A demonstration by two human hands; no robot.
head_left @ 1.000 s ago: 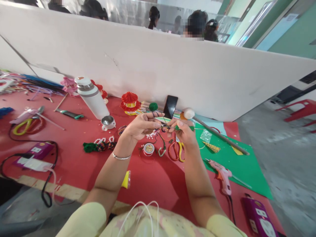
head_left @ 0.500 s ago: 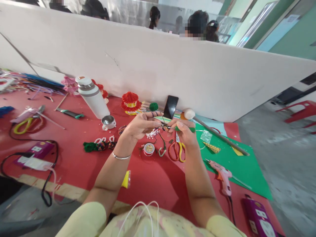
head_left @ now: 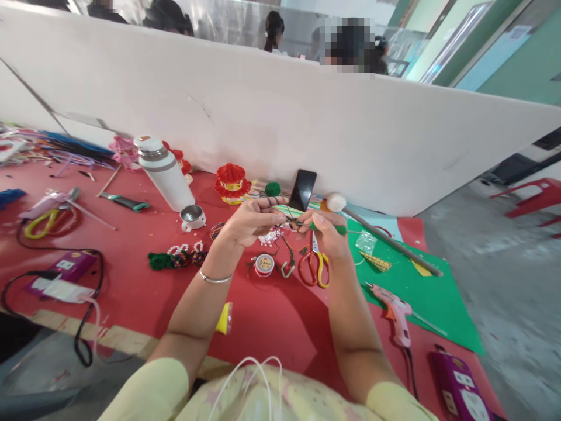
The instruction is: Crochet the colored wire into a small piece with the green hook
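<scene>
My left hand pinches a small dark piece of yarn work, with dark yarn looped over its raised fingers. In my right hand is a crochet hook with a green handle; its tip meets the yarn between the two hands. The exact stitches are too small to make out. Just below the hands lie white beads, a round spool and a pair of scissors with red and yellow handles.
A white thermos and its cup stand on the left, near green yarn pieces. A phone leans on the white partition. At right are a pink glue gun and a purple power strip.
The crochet hook in my right hand has shifted slightly toward the left hand at the yarn. Both hands stay in nearly the same place.
</scene>
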